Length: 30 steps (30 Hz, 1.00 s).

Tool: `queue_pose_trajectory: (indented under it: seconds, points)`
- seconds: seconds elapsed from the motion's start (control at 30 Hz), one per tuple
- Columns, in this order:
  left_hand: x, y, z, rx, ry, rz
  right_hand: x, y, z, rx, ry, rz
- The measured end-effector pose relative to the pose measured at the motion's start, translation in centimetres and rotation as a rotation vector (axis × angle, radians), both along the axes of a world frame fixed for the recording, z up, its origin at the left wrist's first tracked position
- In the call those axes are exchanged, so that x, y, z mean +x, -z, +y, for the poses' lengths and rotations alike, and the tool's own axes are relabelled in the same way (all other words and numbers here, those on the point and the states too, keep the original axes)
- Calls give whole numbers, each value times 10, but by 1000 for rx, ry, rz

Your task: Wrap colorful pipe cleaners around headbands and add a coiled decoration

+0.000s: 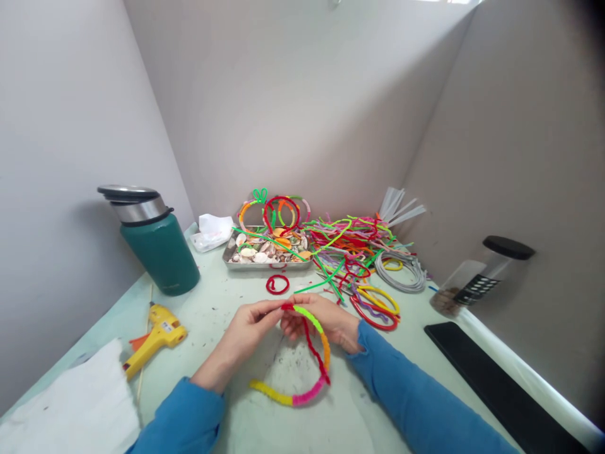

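Note:
Both my hands meet over the middle of the table. My left hand [249, 329] pinches the red end of a pipe cleaner, and my right hand [331, 320] grips the same multicoloured pipe-cleaner hoop [309, 372] just beside it. The hoop curves down from my fingers in green, orange, pink and yellow segments, with a red strand twisted along it. A small red pipe-cleaner ring [277, 284] lies on the table just beyond my fingers.
A heap of coloured pipe cleaners [359, 252] lies at the back right, with a metal tray of shells [267, 252] beside it. A green flask [158, 243] and yellow glue gun [158, 334] are left. A black-lidded jar [477, 277] and black strip [496, 378] are right.

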<state>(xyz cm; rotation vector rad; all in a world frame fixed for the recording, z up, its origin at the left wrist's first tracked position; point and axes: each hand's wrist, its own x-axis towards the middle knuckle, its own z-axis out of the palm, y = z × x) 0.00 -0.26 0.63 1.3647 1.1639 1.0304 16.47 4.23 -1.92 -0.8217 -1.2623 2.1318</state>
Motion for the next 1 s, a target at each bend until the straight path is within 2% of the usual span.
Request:
queue_pose_trajectory:
  seconds: [0.1,0.17,0.33,0.53,0.77,1.0]
  points:
    - [2,-4,-3,-41,0,17,7,-5,2,3,-17,27]
    - [3,-5,-3,-50,-10,8,11,-8,2,65,25,-38]
    - [5,-2,-2,-87,2,23,12,-11,4,460,267,-327]
    - [5,-1,-5,-146,87,69,8,-15,7,729,330,-349]
    - [5,-3,-7,-210,224,6,9,-20,3,796,300,-361]
    - [7,-5,-8,-282,208,-53,12,-23,4,781,263,-367]
